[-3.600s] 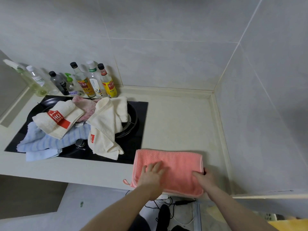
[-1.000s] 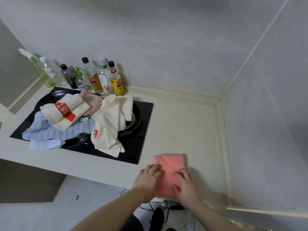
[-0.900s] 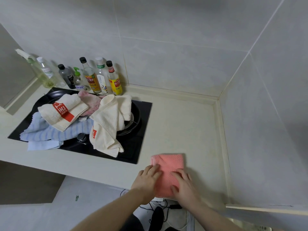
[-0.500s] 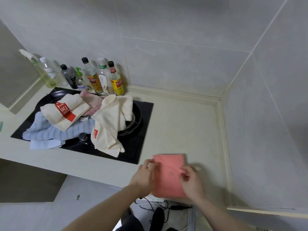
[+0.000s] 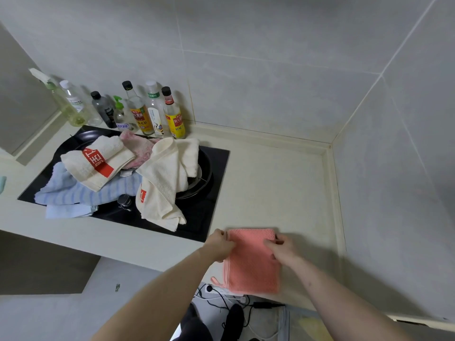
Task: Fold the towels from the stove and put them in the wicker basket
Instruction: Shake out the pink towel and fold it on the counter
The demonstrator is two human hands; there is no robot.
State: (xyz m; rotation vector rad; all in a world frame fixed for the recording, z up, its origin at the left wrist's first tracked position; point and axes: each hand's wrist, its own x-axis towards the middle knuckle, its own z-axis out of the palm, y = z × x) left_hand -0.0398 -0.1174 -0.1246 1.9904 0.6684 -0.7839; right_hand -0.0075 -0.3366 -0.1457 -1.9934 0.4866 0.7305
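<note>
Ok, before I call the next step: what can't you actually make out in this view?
- Wicker basket: nowhere in the head view, so its place is unknown.
- Pink towel on the stove: mostly buried under the cream towels.
- Left hand and right hand grip the coral towel; the fingers under its edges are hidden.
- Bottle labels: too small to read.

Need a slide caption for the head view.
Both hands, left hand and right hand, grip the folded pink towel on the counter.
</note>
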